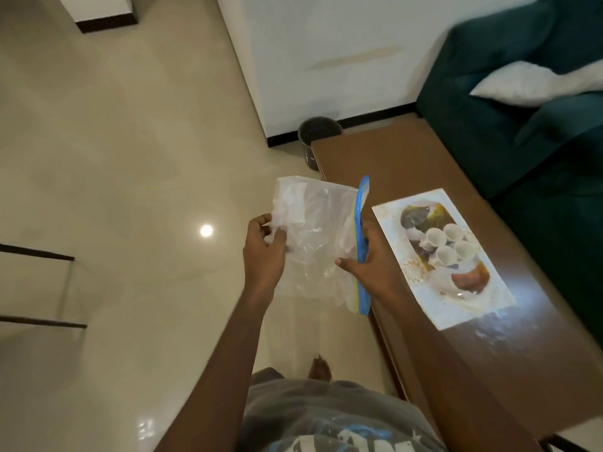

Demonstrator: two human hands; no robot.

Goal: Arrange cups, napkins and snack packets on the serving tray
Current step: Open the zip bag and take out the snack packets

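Observation:
I hold a clear plastic zip bag (318,236) with a blue seal strip over the floor, left of the table. My left hand (264,246) pinches its crumpled bottom end. My right hand (368,259) grips the blue zip edge. The bag looks empty. The serving tray (473,308), white with a printed picture, lies on the brown wooden table (375,161). Several small white cups (445,244) stand clustered upright in the tray's middle. A brownish snack packet (468,278) lies on the tray just nearer to me than the cups.
A dark waste bin (315,135) stands on the floor at the table's far end by the wall. A green sofa (522,125) with a white cushion (535,83) runs along the table's right side. Glossy tiled floor (130,158) spreads to the left.

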